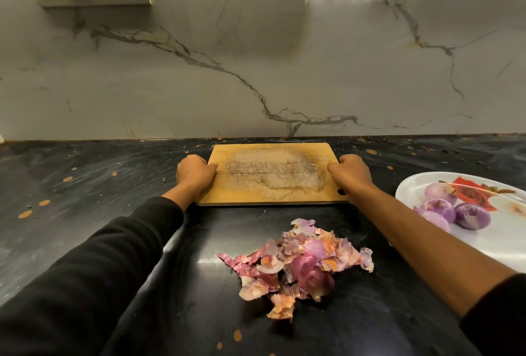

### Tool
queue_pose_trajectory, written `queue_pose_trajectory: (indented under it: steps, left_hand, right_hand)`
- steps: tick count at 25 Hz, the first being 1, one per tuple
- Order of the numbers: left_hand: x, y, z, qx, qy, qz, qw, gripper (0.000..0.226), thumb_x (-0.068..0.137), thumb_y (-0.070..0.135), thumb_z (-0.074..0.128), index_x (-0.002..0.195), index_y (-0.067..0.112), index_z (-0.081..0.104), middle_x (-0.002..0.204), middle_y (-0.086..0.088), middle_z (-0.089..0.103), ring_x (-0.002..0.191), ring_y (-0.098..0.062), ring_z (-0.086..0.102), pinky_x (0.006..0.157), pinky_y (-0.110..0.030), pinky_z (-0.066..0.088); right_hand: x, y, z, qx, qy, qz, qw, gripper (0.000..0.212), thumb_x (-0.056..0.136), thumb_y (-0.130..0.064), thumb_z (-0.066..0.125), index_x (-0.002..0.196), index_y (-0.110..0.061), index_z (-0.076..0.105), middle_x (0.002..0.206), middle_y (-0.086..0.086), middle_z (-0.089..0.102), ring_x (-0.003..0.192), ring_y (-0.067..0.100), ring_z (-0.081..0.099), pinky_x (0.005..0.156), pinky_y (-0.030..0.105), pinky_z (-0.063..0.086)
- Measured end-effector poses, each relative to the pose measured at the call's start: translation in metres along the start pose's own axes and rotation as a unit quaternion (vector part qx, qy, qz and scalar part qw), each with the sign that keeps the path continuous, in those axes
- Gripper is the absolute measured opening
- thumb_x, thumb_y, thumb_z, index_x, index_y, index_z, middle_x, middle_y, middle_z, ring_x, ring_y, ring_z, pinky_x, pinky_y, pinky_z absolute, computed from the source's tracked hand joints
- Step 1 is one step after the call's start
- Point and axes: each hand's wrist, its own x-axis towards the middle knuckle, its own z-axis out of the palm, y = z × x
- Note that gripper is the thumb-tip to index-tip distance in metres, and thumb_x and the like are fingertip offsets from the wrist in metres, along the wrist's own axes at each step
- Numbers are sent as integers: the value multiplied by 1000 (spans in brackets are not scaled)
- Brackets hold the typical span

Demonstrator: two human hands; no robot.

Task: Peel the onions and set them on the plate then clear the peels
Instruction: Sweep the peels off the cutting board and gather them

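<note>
Nearest, on the dark counter (85, 173): heaped peels (299, 264), not yet cleared. Peeled onions (455, 209) on the plate (501, 244), right — done. Farther: left hand (193, 172) and right hand (351, 170), fingers curled on the cutting board's (273, 176) side edges.

Bare worktop (85, 179) lies open far left — the peel heap (299, 264) blocks the near middle, cutting board (270, 176) the far middle, plate (501, 241) the right edge.

Plate (501, 244) cut off by the right edge.
</note>
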Motion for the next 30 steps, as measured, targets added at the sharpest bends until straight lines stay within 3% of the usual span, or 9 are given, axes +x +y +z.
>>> queue_pose_trajectory:
  steps: [1, 2, 4, 9, 14, 17, 20, 27, 30]
  left_hand:
    - [-4, 0, -1, 0, 24, 17, 1000, 27, 94, 37, 64, 94, 11, 71, 107, -13, 70, 98, -29, 64, 89, -45, 55]
    - [-11, 1, -4, -6, 55, 41, 998, 30, 93, 38, 65, 106, 12, 71, 112, -12, 68, 101, -28, 63, 90, -45, 54]
    - [-32, 8, -12, -18, 84, 105, 991, 35, 93, 40, 64, 119, 17, 68, 109, -7, 66, 99, -23, 61, 87, -40, 53]
    - [-123, 33, -34, -13, -79, 246, 966, 33, 95, 42, 61, 118, 19, 66, 102, 1, 66, 90, -13, 59, 75, -28, 43]
    - [-208, 14, -50, 4, -163, 252, 954, 83, 86, 69, 41, 149, 16, 35, 151, -6, 39, 139, -18, 38, 115, -33, 31]
    - [-245, -4, -57, 66, -190, 242, 949, 115, 71, 92, 22, 158, 20, 2, 165, -1, 7, 151, -16, 6, 122, -35, 12]
    - [-265, -16, -57, 102, -182, 255, 944, 132, 54, 104, 5, 157, 24, -11, 166, 1, -7, 152, -14, -8, 124, -37, 3]
    - [-283, -13, -32, 128, -196, 252, 939, 129, 59, 100, 9, 156, 19, -16, 167, -4, -8, 153, -17, -8, 125, -40, 0]
    - [-285, -3, -31, 66, -210, 274, 936, 121, 67, 94, 32, 154, 28, -20, 166, 5, -10, 152, -12, -6, 125, -42, 5]
  right_hand:
    - [-7, 1, -4, 3, -7, -27, 1000, 6, 95, -14, 52, 95, -16, 58, 95, 5, 58, 82, 25, 59, 68, 39, 54]
    - [-13, 3, -7, 11, -9, -52, 999, 23, 96, -14, 52, 118, -14, 61, 114, 6, 62, 93, 25, 61, 76, 40, 56]
    - [-32, 4, -16, 11, -15, -96, 995, 44, 100, -14, 50, 144, -14, 49, 142, 7, 55, 104, 22, 61, 85, 39, 55]
    - [-88, 10, -37, -41, -62, -179, 981, 41, 103, -18, 48, 144, -14, 49, 147, 6, 51, 121, 20, 55, 94, 31, 43]
    - [-130, 38, -48, -134, -77, -217, 964, 48, 103, -28, 49, 146, -8, 45, 152, 11, 45, 138, 24, 44, 113, 34, 34]
    - [-146, 63, -49, -190, -96, -172, 962, 66, 103, -49, 40, 153, -7, 32, 161, 17, 29, 150, 27, 24, 123, 39, 21]
    - [-154, 81, -49, -257, -102, -100, 956, 86, 96, -70, 25, 159, -12, 17, 166, 18, 12, 155, 30, 7, 125, 46, 9]
    - [-170, 71, -41, -178, -145, -169, 959, 98, 88, -76, 18, 157, -6, 22, 163, 14, 25, 152, 26, 23, 123, 41, 20]
    - [-174, 70, -47, -117, -169, -199, 958, 95, 87, -73, 23, 159, -11, 15, 165, 8, 22, 152, 21, 23, 123, 37, 21]
